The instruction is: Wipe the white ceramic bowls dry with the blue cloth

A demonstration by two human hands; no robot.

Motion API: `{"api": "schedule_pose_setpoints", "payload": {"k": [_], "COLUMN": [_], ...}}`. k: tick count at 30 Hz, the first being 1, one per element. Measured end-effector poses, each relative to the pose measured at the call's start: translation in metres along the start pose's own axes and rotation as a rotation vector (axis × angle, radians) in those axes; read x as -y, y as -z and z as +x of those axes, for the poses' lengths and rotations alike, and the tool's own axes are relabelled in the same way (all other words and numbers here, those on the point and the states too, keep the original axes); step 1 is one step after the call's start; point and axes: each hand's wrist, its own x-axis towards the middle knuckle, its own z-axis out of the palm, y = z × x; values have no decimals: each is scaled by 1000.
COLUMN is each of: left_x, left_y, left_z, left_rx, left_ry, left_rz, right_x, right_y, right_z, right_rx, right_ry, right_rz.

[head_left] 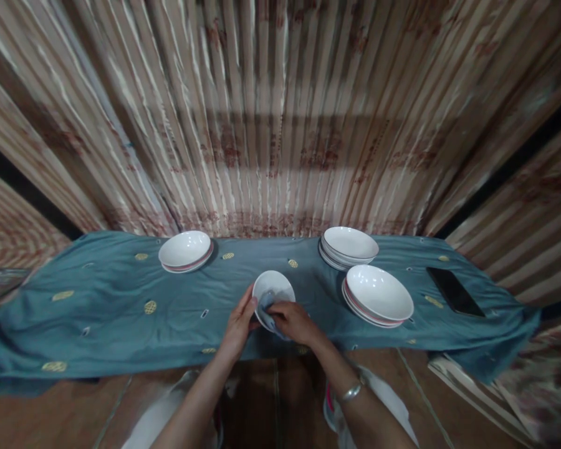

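A small white bowl (280,282) is tilted toward me above the front middle of the cloth-covered table. My left hand (239,321) grips its left rim, with the thumb over the edge. My right hand (293,319) is closed on a grey-blue cloth (265,307), pressed against the inside of the bowl. Part of the cloth hangs over the bowl's near rim. The fingertips of my right hand are partly hidden in the cloth.
White dishes (186,249) are stacked at the back left. Two more stacks stand on the right, one of plates (350,243) behind one of bowls (378,293). A black phone (454,291) lies far right on the teal tablecloth (116,318). A pleated curtain (271,125) hangs behind.
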Motion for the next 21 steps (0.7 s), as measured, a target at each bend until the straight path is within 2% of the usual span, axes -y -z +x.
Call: {"api": "schedule_pose_setpoints", "payload": {"k": [3,5,8,11,13,16,21], "left_x": [2,3,5,7,7,8,6], "left_y": [1,0,-1,-5,-7,-8,-7], "left_z": [1,2,3,3,2,0,-4], "left_rx": [6,8,24,54,64,89,132], "left_ry": [-12,-15,-29,-43,-39,-50,-59], "left_rz": [0,1,21,74,106,136,148], "right_x": [3,6,9,10,8,0,-12], "right_y": [-7,-14,-22,-22,-18,-7,17], "right_z": [5,11,19,25,28,36,42], "right_rx": [-55,-140,-333,-509,-564,-573,-523], "right_ry": [14,7,17,64,96,76,-107], "right_rz": [325,504,565,365,191,-34,-326]}}
